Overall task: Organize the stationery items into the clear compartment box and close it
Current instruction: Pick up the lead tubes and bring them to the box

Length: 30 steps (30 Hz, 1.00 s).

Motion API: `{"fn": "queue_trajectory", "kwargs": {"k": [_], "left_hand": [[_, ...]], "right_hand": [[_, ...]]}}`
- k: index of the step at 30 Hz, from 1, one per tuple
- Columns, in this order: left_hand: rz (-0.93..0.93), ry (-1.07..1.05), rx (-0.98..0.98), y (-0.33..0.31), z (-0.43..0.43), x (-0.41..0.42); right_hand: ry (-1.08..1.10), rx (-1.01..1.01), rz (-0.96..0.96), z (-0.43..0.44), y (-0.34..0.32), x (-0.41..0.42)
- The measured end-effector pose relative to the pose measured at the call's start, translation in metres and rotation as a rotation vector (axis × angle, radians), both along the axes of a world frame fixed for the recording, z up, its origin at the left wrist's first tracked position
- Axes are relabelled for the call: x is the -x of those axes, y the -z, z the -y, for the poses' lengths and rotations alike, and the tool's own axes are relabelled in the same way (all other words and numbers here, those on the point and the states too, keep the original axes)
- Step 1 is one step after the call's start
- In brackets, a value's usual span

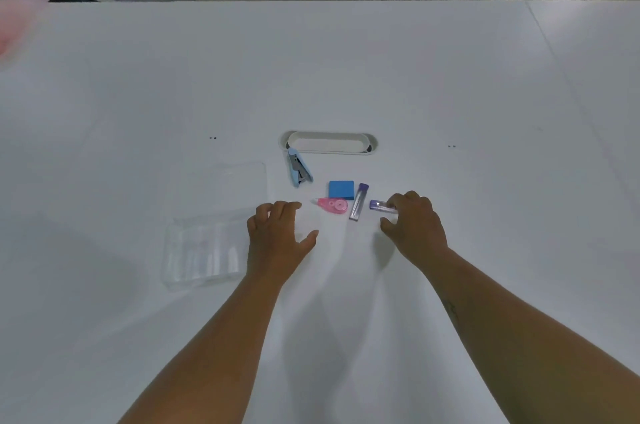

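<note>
One clear box (204, 243) is lying open on the white table (450, 77), its lid (225, 188) folded back on the far side, and nothing can be made out in its compartments. Five items are lying right of it: one blue stapler (299, 171), one blue eraser (341, 189), one pink tape (332, 205) and two purple lead tubes. One tube (357, 201) is lying free beside the eraser. The other tube (381, 205) is being touched by the right hand (414, 227), its fingers curled over one end; whether it is pinched cannot be told. The left hand (277, 236) is being held loosely spread, gripping nothing, between box and tape. One oval slot (329, 143) is sitting beyond the stapler.
</note>
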<state>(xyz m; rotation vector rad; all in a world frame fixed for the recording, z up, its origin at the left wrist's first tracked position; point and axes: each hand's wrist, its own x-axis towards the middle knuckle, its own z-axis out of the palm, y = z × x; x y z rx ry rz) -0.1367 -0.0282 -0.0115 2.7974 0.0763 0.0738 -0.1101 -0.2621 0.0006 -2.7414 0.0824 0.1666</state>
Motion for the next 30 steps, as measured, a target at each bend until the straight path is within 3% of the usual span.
{"fn": "queue_trajectory", "kwargs": {"k": [9, 16, 25, 30], "left_hand": [[-0.032, 0.258, -0.100, 0.010, 0.035, -0.039], [-0.016, 0.294, -0.099, 0.033, 0.065, -0.040], [0.009, 0.149, -0.255, 0.036, 0.095, -0.056], [-0.105, -0.033, -0.072, 0.033, 0.104, -0.055]], "right_hand": [[0.035, 0.072, -0.029, 0.030, 0.014, -0.016], [0.004, 0.084, -0.025, 0.034, 0.030, -0.023], [0.088, 0.019, 0.043, 0.045, 0.035, -0.008], [0.192, -0.070, 0.053, 0.055, 0.029, 0.006]]}}
